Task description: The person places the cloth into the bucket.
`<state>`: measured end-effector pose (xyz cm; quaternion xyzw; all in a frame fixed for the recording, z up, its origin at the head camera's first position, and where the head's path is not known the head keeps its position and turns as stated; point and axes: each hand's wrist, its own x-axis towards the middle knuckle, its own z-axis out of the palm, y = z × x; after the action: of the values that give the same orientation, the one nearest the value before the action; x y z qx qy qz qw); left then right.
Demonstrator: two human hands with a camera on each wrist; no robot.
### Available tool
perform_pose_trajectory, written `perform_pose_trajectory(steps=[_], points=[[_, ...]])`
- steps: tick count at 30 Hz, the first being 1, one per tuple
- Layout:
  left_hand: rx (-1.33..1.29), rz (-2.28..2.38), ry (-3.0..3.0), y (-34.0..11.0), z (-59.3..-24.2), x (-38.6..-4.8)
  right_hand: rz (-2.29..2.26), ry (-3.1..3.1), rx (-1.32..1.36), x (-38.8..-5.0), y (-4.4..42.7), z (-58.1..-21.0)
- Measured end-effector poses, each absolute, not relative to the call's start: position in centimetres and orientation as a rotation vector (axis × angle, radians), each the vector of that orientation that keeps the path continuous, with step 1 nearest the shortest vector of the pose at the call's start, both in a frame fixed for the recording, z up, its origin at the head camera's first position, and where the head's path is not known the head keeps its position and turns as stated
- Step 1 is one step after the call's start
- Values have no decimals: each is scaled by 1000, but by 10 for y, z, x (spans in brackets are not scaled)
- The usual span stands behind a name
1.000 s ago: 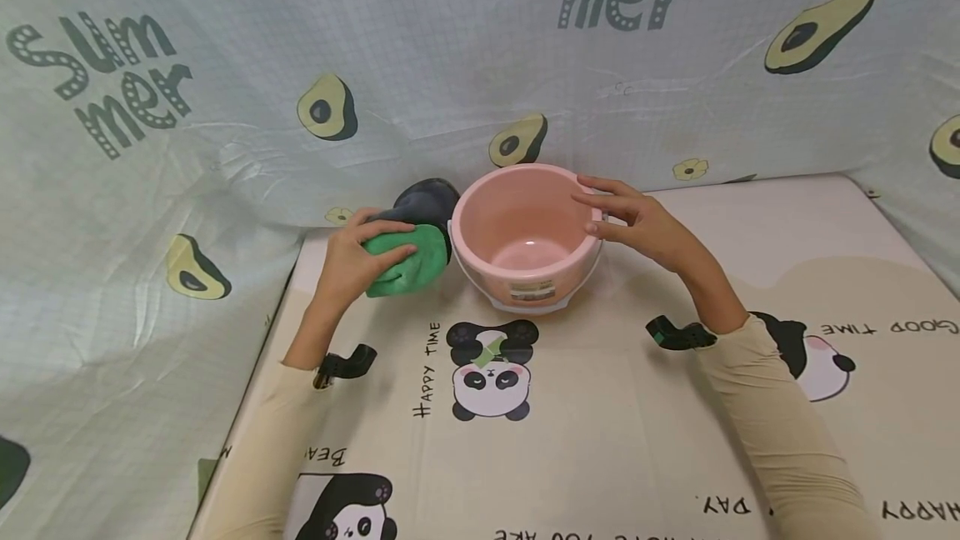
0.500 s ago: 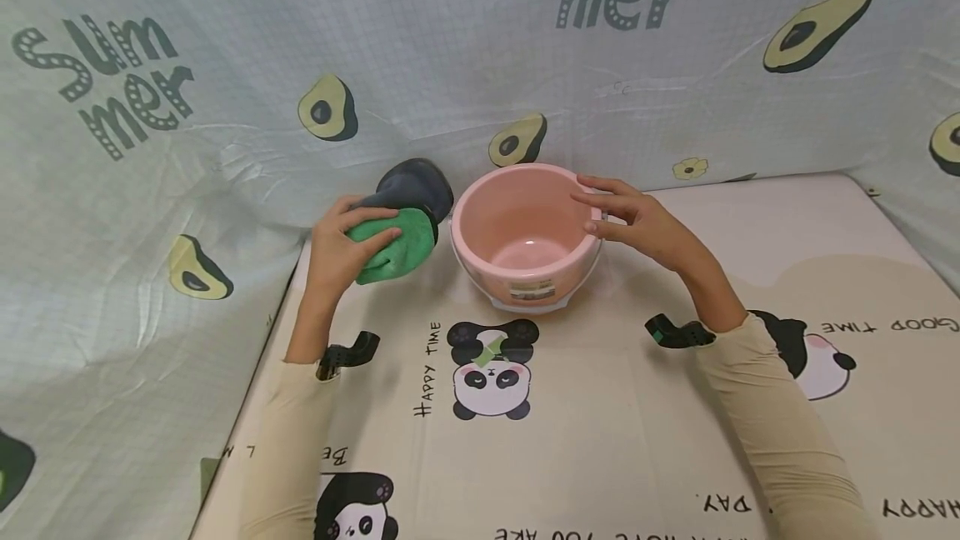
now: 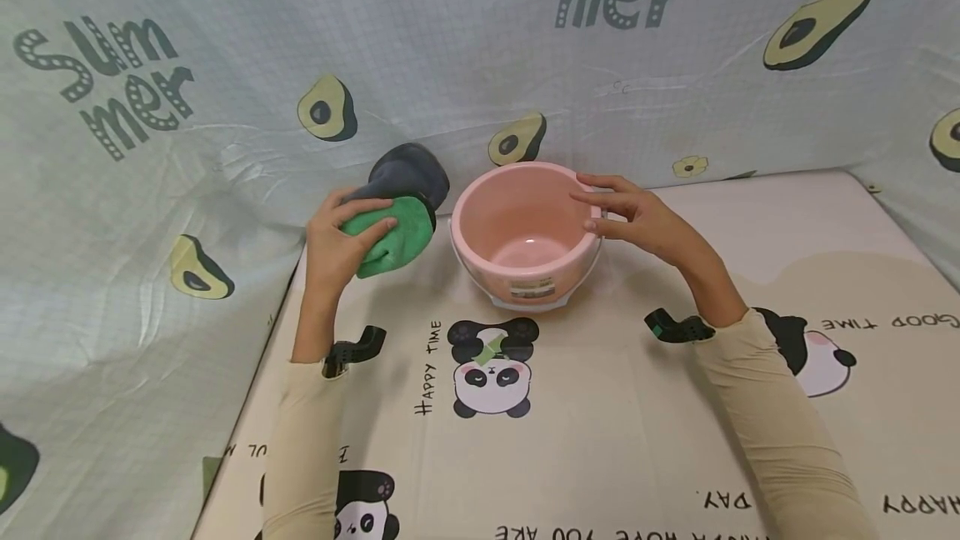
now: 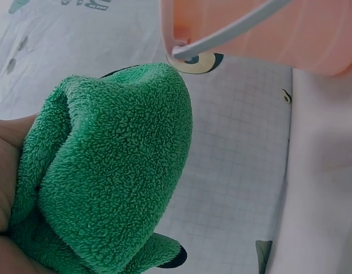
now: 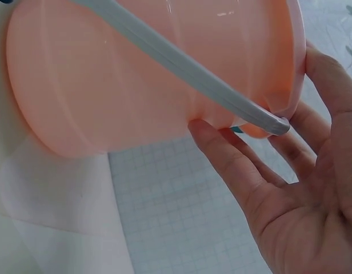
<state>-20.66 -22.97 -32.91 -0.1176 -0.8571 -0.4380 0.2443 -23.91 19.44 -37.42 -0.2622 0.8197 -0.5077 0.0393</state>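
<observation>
My left hand [image 3: 335, 233] holds a bunched green terry cloth [image 3: 397, 236] above the table, left of a pink bucket. Together with it the hand holds a dark grey-blue, rounded piece [image 3: 408, 173] with a black edge; its kind is unclear. In the left wrist view the green cloth [image 4: 119, 165] fills the middle and mostly hides the dark piece. The pink bucket [image 3: 525, 277] stands upright at the back. My right hand [image 3: 637, 219] rests on its right rim, fingers nearly straight. One fingertip touches the bucket wall [image 5: 136, 103] in the right wrist view.
A pale handle [image 5: 193, 77] hangs down along the bucket's side. The panda-printed table [image 3: 600, 407] reaches towards me. An avocado-printed curtain [image 3: 427, 40] rises right behind the bucket and along the left side. Each wrist wears a black camera mount [image 3: 360, 346].
My left hand has lifted the green cloth and the dark piece up and a little to the left, away from the bucket. My right hand stays at the rim.
</observation>
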Motion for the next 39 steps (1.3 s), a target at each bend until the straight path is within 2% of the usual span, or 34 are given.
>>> perform_pose_trajectory(steps=[17,29,39], points=[[-431,-1216,-2264,-218,-314,-200,-1554,2523,-807,-238,193,-373],[-506,-1262,-2280,-189,-285,-177,-1551,2520,-798,-239,194,-375],[-631,-1293,-2302,-173,-279,-178,-1546,2522,-794,-239,194,-377]])
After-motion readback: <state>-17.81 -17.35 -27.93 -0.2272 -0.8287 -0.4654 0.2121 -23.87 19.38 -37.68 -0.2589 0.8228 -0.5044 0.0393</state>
